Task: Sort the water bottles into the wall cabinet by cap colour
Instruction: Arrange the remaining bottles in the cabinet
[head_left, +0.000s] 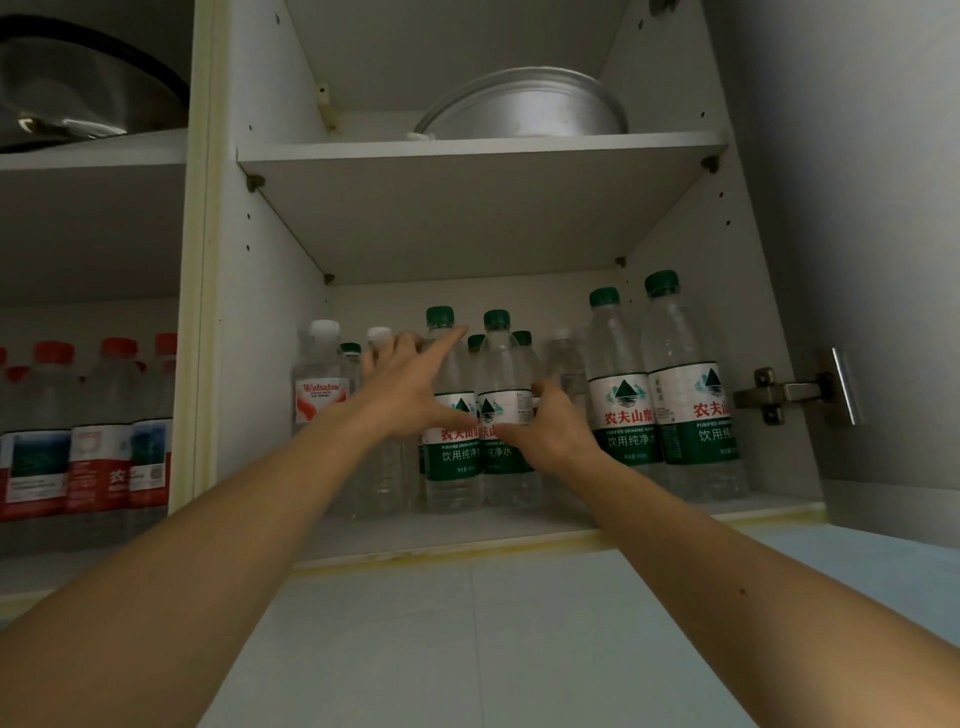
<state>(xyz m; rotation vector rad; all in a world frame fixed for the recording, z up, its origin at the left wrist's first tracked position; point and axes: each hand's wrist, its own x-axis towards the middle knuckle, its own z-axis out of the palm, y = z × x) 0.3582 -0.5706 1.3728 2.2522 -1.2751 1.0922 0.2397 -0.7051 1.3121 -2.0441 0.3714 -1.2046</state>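
Observation:
In the right compartment of the wall cabinet (467, 535), green-capped water bottles stand at the middle and right, and white-capped bottles (322, 384) stand at the left. My left hand (410, 384) is spread in front of a green-capped bottle (452, 467), with the index finger stretched across its shoulder and the thumb on its label. The other fingers lie near a white cap (379, 335). My right hand (550, 431) grips the neighbouring green-capped bottle (501, 353), with the thumb on the label and the fingers round its right side. Red-capped bottles (98, 441) fill the left compartment.
Two taller-looking green-capped bottles (621, 395) (685, 389) stand at the front right of the shelf. A metal basin (524, 104) sits on the shelf above. A dark pan (78, 88) lies at the upper left. The door hinge (795, 392) sticks out at the right.

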